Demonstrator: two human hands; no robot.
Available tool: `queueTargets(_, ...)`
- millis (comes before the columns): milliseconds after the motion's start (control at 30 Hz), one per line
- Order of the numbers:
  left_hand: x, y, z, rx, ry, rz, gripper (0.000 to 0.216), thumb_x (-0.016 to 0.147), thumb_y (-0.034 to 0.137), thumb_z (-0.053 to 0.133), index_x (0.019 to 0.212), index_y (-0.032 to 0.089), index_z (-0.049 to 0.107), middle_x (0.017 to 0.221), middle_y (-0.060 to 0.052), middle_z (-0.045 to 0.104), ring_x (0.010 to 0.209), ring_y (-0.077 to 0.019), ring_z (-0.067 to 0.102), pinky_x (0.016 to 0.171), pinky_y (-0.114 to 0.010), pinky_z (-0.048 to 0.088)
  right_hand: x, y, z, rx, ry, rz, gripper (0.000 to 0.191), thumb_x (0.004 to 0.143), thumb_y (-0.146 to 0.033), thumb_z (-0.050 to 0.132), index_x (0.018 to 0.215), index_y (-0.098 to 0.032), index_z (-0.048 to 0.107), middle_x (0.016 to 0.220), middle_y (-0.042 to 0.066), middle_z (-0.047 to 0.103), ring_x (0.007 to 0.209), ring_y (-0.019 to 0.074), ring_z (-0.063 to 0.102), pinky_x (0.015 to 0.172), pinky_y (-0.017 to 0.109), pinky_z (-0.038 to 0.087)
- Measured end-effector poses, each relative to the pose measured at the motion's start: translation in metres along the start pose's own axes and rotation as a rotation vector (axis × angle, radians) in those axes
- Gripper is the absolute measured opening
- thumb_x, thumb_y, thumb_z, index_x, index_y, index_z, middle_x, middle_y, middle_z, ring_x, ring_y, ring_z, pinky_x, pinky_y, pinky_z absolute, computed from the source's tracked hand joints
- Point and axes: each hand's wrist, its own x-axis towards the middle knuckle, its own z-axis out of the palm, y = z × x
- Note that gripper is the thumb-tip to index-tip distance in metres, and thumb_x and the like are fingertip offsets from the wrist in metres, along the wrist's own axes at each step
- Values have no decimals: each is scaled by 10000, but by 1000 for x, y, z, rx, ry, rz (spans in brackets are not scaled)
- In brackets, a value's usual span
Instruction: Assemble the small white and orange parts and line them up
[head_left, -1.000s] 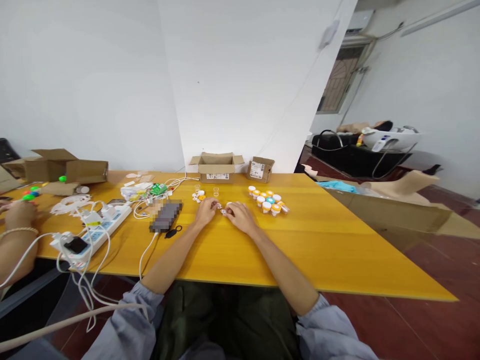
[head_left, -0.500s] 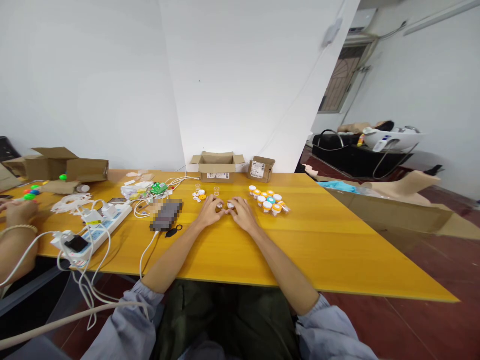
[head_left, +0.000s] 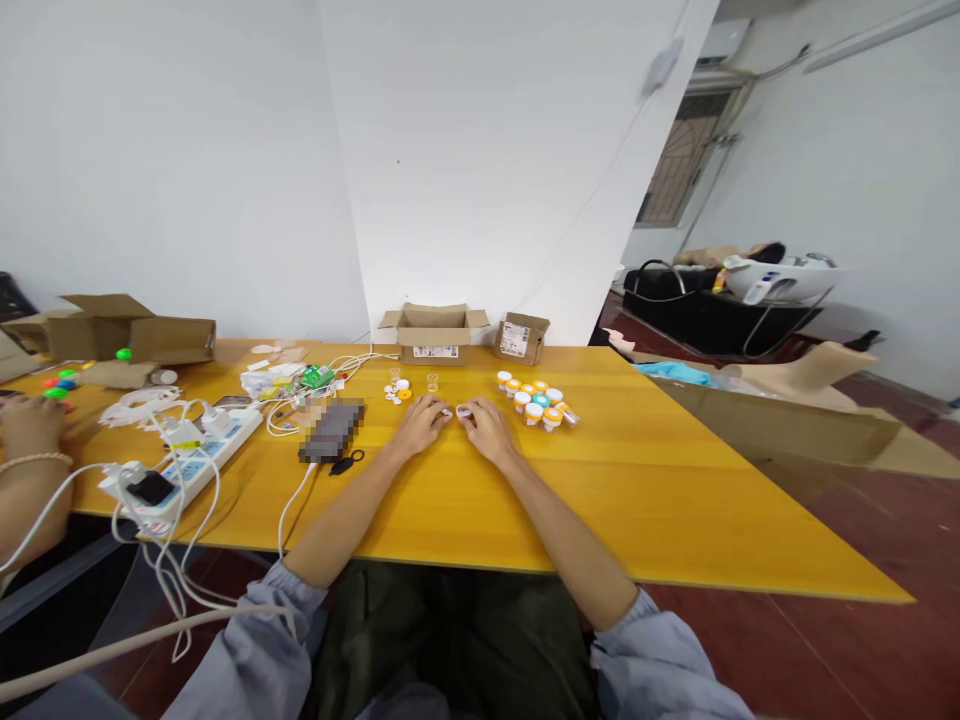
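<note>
My left hand (head_left: 421, 425) rests low over the table with its fingers curled around a small pale piece (head_left: 447, 413), mostly covered by the fingertips. Facing it across a narrow gap, my right hand (head_left: 486, 432) pinches a small white round piece (head_left: 463, 411), perhaps a lid. Beyond my left hand stand a clear little cup (head_left: 432, 382) and a second clear cup (head_left: 395, 375). Several loose white parts (head_left: 391, 395) lie there beside an orange cap (head_left: 405, 394). To the right of my right hand is a group of small jars (head_left: 533, 411) with white, orange and teal lids.
An open cardboard box (head_left: 433, 340) and a smaller box (head_left: 521, 338) stand against the wall. Left of my arm are a dark pixelated device (head_left: 332, 432), a power strip (head_left: 202, 465) and trailing white cables. Another person's hand (head_left: 34, 425) is at the far left.
My two hands have drawn slightly apart, widening the gap between the pieces in them. The left fingers now cover more of their piece. The jars and cups stay where they were.
</note>
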Motion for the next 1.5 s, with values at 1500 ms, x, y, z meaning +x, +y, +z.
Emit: queueTargets(1500, -4, 1, 7, 50, -37, -56, 433, 954, 528, 505, 1322, 326, 612, 1398, -93, 577, 1364, -319, 464, 1124, -478, 374, 1, -4, -2, 19, -3, 26, 175, 881, -139, 594, 953, -246, 713, 1024, 60, 701, 968, 206, 661, 876, 320, 508)
